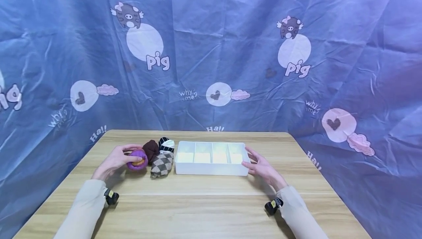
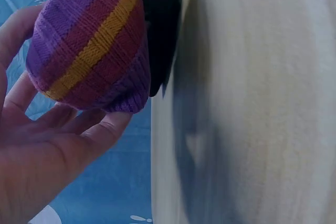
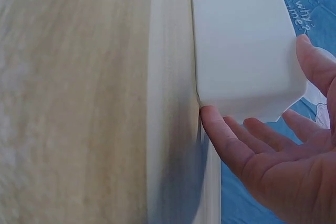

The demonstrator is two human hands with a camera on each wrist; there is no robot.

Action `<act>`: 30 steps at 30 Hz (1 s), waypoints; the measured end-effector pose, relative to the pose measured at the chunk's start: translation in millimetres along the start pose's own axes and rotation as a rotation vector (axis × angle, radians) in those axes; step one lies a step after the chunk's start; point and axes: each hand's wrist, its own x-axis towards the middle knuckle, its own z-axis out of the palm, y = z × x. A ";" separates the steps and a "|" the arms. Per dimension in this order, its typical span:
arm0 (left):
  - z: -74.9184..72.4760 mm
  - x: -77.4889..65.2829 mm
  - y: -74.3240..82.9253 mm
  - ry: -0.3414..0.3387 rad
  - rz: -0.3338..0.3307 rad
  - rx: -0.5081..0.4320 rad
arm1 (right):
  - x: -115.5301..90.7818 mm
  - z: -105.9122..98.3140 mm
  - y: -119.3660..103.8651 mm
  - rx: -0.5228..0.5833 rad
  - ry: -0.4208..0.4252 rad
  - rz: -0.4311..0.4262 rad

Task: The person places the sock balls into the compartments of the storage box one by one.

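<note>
In the head view my left hand (image 1: pixel 117 159) holds a purple rolled-up knit item (image 1: pixel 137 159), which looks like a balled sock. The left wrist view shows purple, dark red and mustard stripes on that knit ball (image 2: pixel 89 45), with fingers and thumb round it. Beside it lie a dark brown fabric ball (image 1: pixel 151 150), a black-and-white striped one (image 1: pixel 166 145) and a grey checkered one (image 1: pixel 162 164). My right hand (image 1: pixel 262 168) rests at the right end of a white divided box (image 1: pixel 211 169). Its spread, nearly straight fingers (image 3: pixel 226 137) touch the box's end wall.
The box stands on a light wooden table (image 1: pixel 204 209), with several open compartments side by side. A blue printed curtain (image 1: pixel 217 48) hangs behind the table and along both sides. Small black devices (image 1: pixel 111 197) are strapped to both wrists.
</note>
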 end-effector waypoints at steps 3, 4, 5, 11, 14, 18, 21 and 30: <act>-0.6 -1.1 0.3 0.005 -0.014 -0.009 | 1.0 0.3 0.2 -0.023 -0.004 0.000; -0.5 -0.8 0.5 0.006 -0.013 -0.012 | 1.4 0.1 0.4 -0.029 -0.006 0.001; -0.2 -0.2 0.9 0.008 -0.010 -0.019 | 1.9 -0.4 0.7 -0.033 -0.009 0.002; 3.1 8.3 5.9 0.006 0.083 -0.058 | 5.4 -4.8 2.4 -0.043 -0.018 0.005; 5.7 13.0 8.1 0.018 0.115 -0.054 | 7.8 -6.5 2.6 -0.070 -0.025 0.001; 11.9 19.9 12.5 0.026 0.129 -0.079 | 8.6 -7.2 3.3 -0.094 -0.029 -0.004; 17.8 24.2 17.4 0.025 0.137 -0.113 | 8.8 -7.9 4.3 -0.104 -0.031 -0.004; 36.4 38.0 24.7 0.027 0.183 -0.159 | 11.3 -8.2 3.3 -0.086 -0.033 0.010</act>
